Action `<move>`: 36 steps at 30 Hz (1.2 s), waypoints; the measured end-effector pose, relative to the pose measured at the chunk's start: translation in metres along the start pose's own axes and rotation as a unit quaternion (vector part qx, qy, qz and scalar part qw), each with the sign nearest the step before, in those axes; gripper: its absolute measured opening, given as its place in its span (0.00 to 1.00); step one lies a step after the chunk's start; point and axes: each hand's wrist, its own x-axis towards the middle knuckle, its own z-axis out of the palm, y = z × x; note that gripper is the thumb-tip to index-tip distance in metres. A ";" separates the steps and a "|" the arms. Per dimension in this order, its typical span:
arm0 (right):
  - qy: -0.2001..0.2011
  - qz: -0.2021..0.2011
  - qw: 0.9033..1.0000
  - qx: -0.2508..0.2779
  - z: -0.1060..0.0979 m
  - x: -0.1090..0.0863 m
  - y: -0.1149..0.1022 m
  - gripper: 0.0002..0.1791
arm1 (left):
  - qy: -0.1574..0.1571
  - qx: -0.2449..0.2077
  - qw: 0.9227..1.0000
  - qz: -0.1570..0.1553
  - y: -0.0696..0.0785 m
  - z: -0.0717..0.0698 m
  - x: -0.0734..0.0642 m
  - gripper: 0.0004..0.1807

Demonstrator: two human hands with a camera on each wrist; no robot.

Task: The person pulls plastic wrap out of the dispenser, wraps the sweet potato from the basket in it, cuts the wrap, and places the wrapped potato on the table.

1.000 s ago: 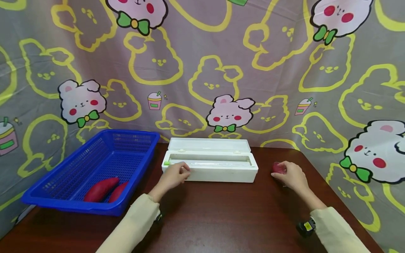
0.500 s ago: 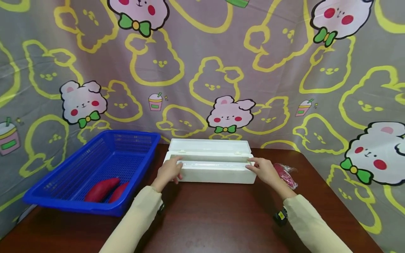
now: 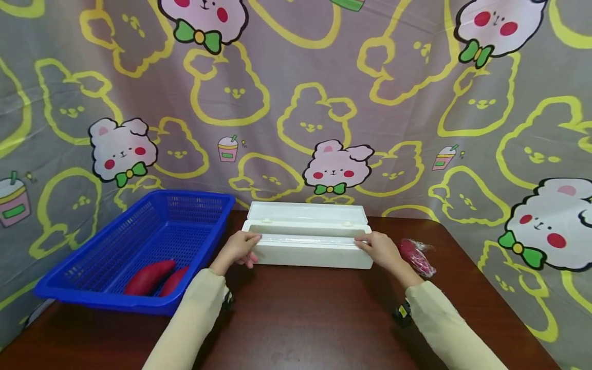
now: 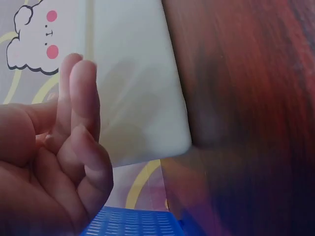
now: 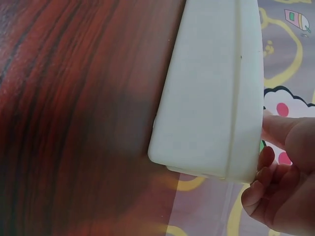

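A white cling film box (image 3: 314, 256) stands at the table's middle with its lid (image 3: 307, 211) tipped back. Between my hands, a shiny strip of cling film (image 3: 307, 239) runs along the top front edge. My left hand (image 3: 237, 247) pinches it at the left corner, thumb and index finger together, the other fingers held loosely in front of the box wall. At the right corner my right hand (image 3: 381, 249) pinches the strip's other end. Right of that hand lies a red sweet potato (image 3: 416, 257) in clear film. The wrist views show the box's front wall (image 4: 135, 93) beside the fingers.
A blue plastic basket (image 3: 106, 300) stands at the left with two bare red sweet potatoes (image 3: 149, 277) near its front end. A patterned cloth (image 3: 287, 67) hangs close behind the box. The brown table (image 3: 310, 313) extends in front.
My right hand has left the film-wrapped sweet potato and moved left to the box's right corner. My left hand has shifted slightly left along the box's front edge.
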 end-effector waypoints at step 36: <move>0.045 0.089 0.994 0.038 0.002 0.018 -0.005 0.10 | 0.127 0.033 0.991 0.004 0.031 0.009 0.013 0.12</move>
